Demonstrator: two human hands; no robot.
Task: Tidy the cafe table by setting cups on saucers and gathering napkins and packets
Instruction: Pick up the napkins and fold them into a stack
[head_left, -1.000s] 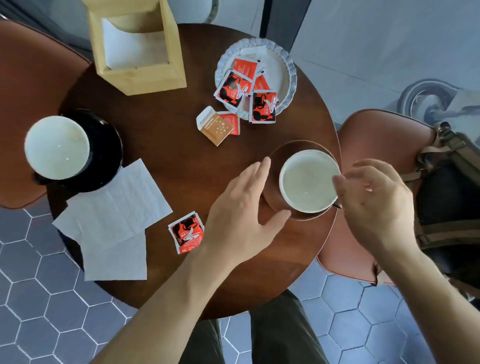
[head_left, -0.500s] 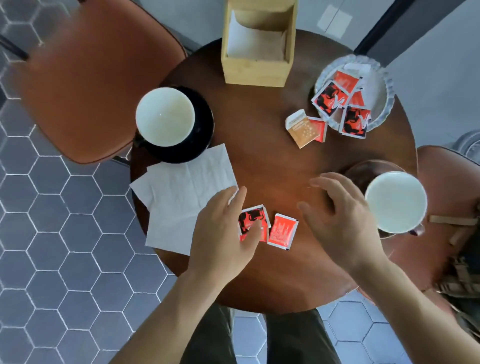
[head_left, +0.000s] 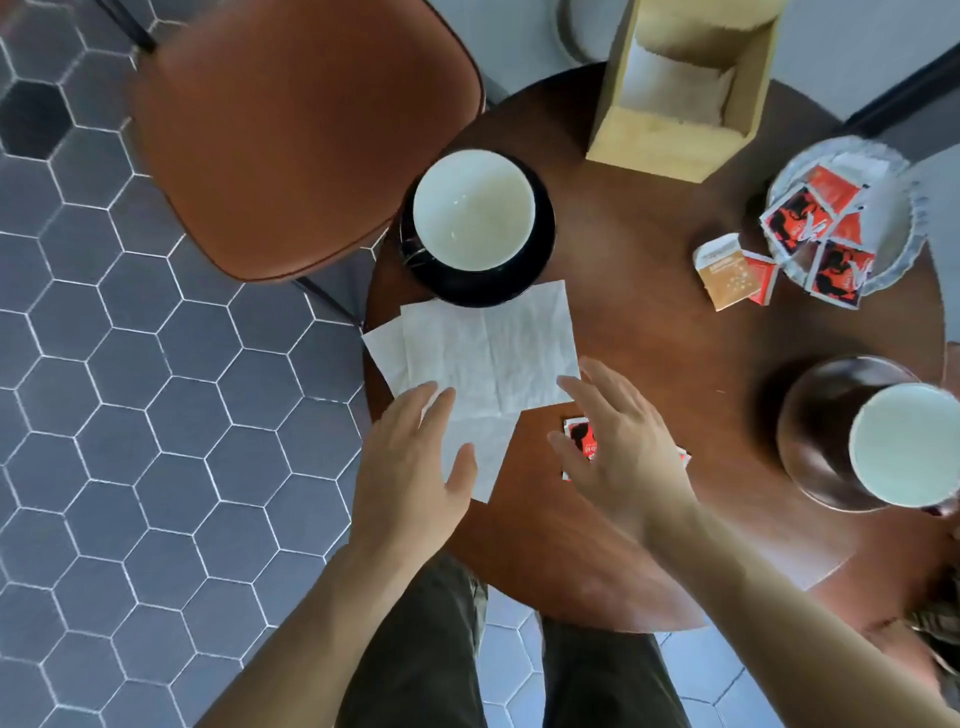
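Looking straight down, the camera took in a round wooden table (head_left: 675, 364) over grey hexagonal floor tiles (head_left: 130, 389). A brown chair (head_left: 301, 130) stood at the table's 10 o'clock. Near that edge, a white cup (head_left: 474, 210) sat on a black saucer (head_left: 543, 244). Just below it, two white napkins (head_left: 488, 353) lay overlapping at about 8 o'clock, the upper one touching the saucer's rim. The left hand (head_left: 410, 467) hovered over the napkins' near edge, fingers spread wide and holding nothing. The right hand (head_left: 623, 457), fingers also spread and empty, was over two red packets (head_left: 581, 439) at 6 o'clock, mostly hiding them; whether it touched them could not be told. A wooden napkin box (head_left: 675, 104) stood at 12 o'clock. A tan packet (head_left: 724, 275) lay just beside a pale plate (head_left: 898, 244) of red packets at 2 o'clock. A second white cup (head_left: 909, 447) sat on a brown saucer (head_left: 815, 431) at 4 o'clock.
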